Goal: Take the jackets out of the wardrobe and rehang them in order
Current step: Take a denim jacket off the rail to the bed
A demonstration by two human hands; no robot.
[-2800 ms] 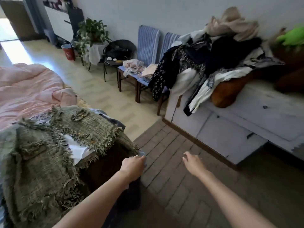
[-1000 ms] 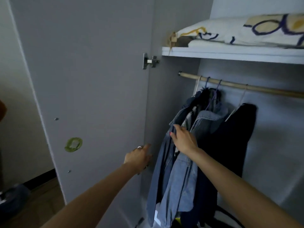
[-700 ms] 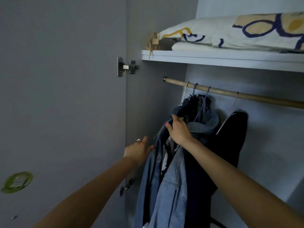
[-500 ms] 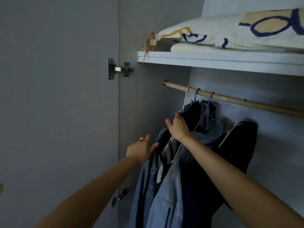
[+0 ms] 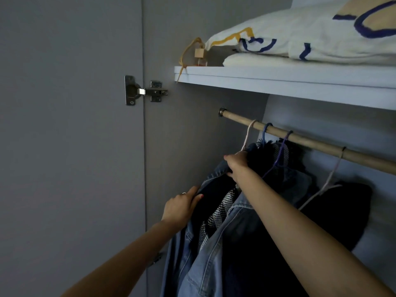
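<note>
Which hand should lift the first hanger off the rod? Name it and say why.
Right. The right hand already grips the denim jacket at its collar just under the white hanger, nearest the rod. The left hand holds the jacket's front edge lower down.

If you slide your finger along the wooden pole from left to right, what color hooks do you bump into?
Along the wooden pole: pale pink hook → blue hook → purple hook → a pale hook set apart, holding the black jacket.
</note>
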